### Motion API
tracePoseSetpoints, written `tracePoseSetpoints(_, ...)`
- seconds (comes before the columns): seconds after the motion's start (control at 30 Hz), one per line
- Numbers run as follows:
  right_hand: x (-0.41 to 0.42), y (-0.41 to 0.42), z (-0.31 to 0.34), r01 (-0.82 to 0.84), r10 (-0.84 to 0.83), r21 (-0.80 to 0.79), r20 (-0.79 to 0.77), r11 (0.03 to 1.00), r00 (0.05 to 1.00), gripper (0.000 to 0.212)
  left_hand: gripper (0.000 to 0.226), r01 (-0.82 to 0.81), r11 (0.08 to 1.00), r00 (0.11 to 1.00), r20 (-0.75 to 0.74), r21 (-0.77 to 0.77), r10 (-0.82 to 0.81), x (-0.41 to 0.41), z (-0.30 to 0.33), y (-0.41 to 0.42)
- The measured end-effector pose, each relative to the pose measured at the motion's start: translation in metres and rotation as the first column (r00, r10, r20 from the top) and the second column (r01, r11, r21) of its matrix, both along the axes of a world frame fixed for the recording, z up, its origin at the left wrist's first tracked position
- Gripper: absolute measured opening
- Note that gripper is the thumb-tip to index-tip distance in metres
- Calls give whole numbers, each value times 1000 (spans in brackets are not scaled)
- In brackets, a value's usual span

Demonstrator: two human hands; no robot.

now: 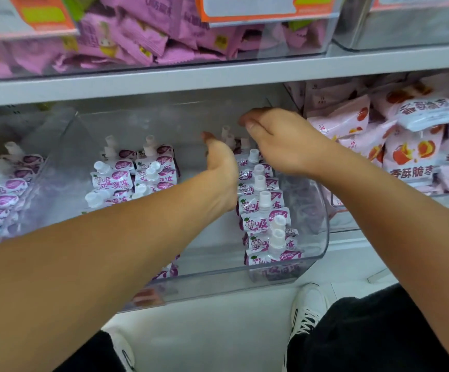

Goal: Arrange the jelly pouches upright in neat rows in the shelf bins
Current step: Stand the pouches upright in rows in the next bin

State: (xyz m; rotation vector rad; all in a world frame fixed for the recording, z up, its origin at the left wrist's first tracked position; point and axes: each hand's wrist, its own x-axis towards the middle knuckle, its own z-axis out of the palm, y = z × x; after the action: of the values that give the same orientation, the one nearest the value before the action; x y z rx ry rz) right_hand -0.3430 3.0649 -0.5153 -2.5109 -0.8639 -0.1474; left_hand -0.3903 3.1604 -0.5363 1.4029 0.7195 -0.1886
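A clear plastic bin (317, 237) on the middle shelf holds white-and-purple jelly pouches with white spouts. One upright row of jelly pouches (261, 210) runs front to back along the bin's right side. A looser cluster of pouches (134, 175) stands at the back left. My left hand (222, 167) presses edge-on against the left side of the right row near its back, thumb up. My right hand (277, 140) reaches over the row's rear end, its fingers curled down onto the back pouches (242, 143); the fingertips are hidden.
The neighbouring bin to the left holds more purple pouches (0, 194). Pink-and-white snack bags (411, 149) fill the bin to the right. Pink packets (143, 41) sit in the bin on the shelf above. The floor, my shoes (309, 307) and my dark trousers are below.
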Motion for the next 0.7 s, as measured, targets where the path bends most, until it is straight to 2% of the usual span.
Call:
tracePoseSetpoints(0.07, 1, 1, 0, 2, -2, -3, 8, 1000, 1000, 32, 65, 2, 999, 1000, 9, 40, -2, 0, -6, -1)
tracePoseSetpoints(0.17, 2, 0, 0, 12, -12, -10, 2, 1000, 1000, 31, 78, 65, 997, 998, -27, 31, -64, 5, -11, 6)
tracePoseSetpoints(0.23, 2, 0, -1, 15, -15, 0, -10, 1000, 1000, 31, 79, -39, 999, 999, -31, 10, 39, 11, -9, 17)
tracePoseSetpoints(0.3, 2, -2, -1, 28, -28, 24, -26, 999, 999, 31, 75, -84, 995, 996, -20, -55, 83, 14, -7, 21)
tracePoseSetpoints(0.37, 1, -1, -1, 32, -30, 46, -45, 998, 999, 31, 67, 2, 1000, 1000, 30, -19, -1, 13, -3, 14)
tracePoseSetpoints(0.4, 1, -1, 0, 35, -33, 53, -49, 998, 998, 31, 54, 2, 1000, 998, 57, -27, 0, 9, -1, 9)
tracePoseSetpoints(0.43, 1, -1, 0, 41, -38, 56, -54, 998, 998, 31, 53, 11, 999, 997, 74, -36, -9, 9, -1, 8)
tracePoseSetpoints(0.5, 2, -1, 0, 52, -48, 54, -62, 997, 997, 31, 66, 96, 995, 992, 90, -41, -92, 14, -11, 10)
tracePoseSetpoints(0.6, 2, -3, 1, 64, -61, 55, -61, 996, 996, 30, 76, 69, 989, 997, 39, -134, -64, 9, -24, 18)
tracePoseSetpoints(0.7, 2, -2, 1, 64, -60, 59, -68, 996, 996, 29, 108, 114, 973, 991, -46, -203, -126, 2, -52, 12)
